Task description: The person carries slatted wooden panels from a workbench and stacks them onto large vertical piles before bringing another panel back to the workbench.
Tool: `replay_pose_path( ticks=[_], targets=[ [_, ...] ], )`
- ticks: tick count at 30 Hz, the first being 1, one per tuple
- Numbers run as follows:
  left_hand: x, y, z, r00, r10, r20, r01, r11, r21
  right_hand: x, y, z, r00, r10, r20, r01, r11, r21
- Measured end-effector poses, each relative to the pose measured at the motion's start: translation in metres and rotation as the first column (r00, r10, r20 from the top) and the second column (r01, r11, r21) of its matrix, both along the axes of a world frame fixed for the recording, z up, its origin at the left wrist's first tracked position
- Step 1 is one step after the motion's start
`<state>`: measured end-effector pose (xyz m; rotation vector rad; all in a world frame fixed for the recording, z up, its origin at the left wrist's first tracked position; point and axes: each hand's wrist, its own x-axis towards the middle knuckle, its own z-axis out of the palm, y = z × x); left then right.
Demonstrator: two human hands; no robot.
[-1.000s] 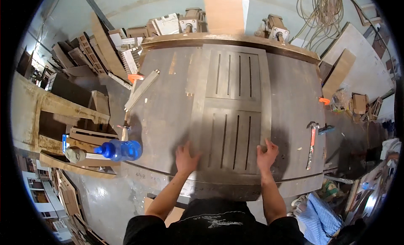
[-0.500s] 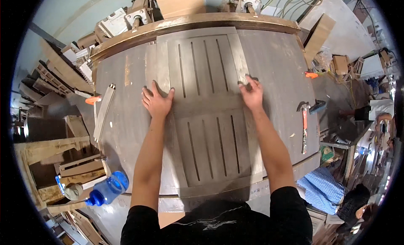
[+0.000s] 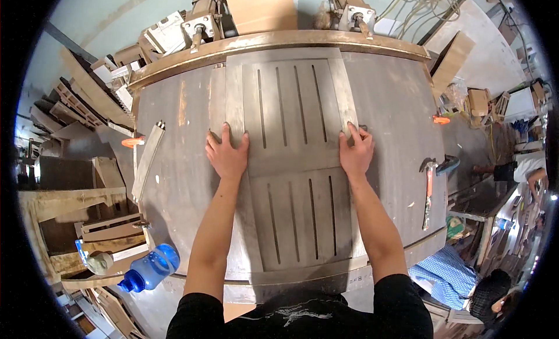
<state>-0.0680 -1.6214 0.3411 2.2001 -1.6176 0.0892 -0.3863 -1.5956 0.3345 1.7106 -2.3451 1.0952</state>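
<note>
The long grey slotted wooden panel (image 3: 285,158) runs twelve-to-six o'clock between the worker's left hand (image 3: 227,155) and right hand (image 3: 356,155), equally near, fingers parted, unclenched.

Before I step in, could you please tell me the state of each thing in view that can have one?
Panel: lying flat on the table
Left hand: fingers spread, at the panel's left edge
Right hand: fingers bent, at the panel's right edge; grip unclear
Hammer: lying down, untouched
Wooden strip: lying down, untouched
Bottle: capped; fill level unclear
Checked cloth: rumpled
</note>
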Motion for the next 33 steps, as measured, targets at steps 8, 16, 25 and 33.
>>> replay_pose_path(
  ticks=[8,16,25,33],
  targets=[
    [-0.001,0.0,-0.001,1.0,0.003,0.005,-0.003,1.0,0.015,0.0,0.001,0.004,0.998,-0.008,-0.06,0.006,1.0,-0.025],
    [0.0,0.002,-0.002,1.0,0.022,-0.002,-0.022,0.999,-0.025,-0.005,0.001,0.001,0.991,0.096,-0.09,-0.105,0.99,-0.097],
    [0.001,0.004,-0.006,1.0,-0.011,0.007,0.012,0.994,-0.109,-0.005,0.005,-0.009,0.995,0.057,-0.083,-0.062,0.996,-0.059],
    [0.014,0.013,0.003,0.998,-0.026,-0.05,0.031,0.995,0.1,-0.039,0.027,0.005,0.628,0.223,0.746,-0.28,0.959,-0.051]
  ],
)
